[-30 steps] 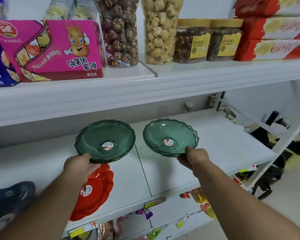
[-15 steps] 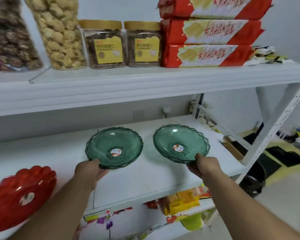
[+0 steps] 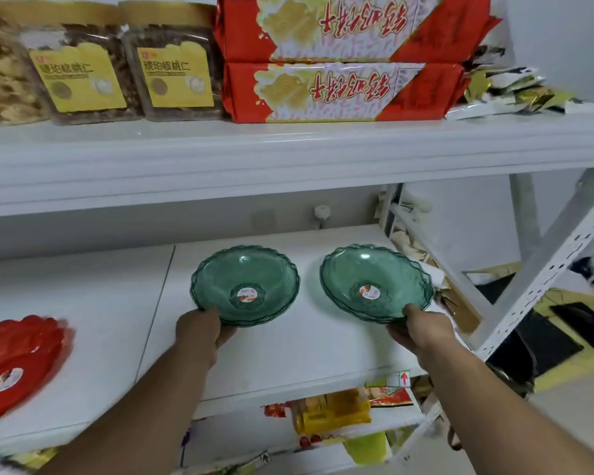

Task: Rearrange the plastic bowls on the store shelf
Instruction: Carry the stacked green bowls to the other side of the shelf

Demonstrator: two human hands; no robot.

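Two clear green plastic bowls with scalloped rims hang just over the white middle shelf (image 3: 288, 358). My left hand (image 3: 199, 329) grips the near rim of the left green bowl (image 3: 246, 284). My right hand (image 3: 420, 329) grips the near rim of the right green bowl (image 3: 374, 282), close to the shelf's right end. Each green bowl looks like a small nested stack and has a red-and-white sticker in its centre. A red scalloped bowl (image 3: 18, 361) lies on the shelf at the far left, blurred.
The upper shelf (image 3: 288, 152) carries snack jars (image 3: 175, 70) and red biscuit packs (image 3: 347, 87). A perforated white upright (image 3: 542, 279) slants at the right end. Snack packets (image 3: 330, 409) sit on the shelf below. Bare shelf lies between the red bowl and the green ones.
The view has swung right, so the red bowl slid to the far left edge. Both hands have carried the green bowls rightward along the shelf, still side by side.
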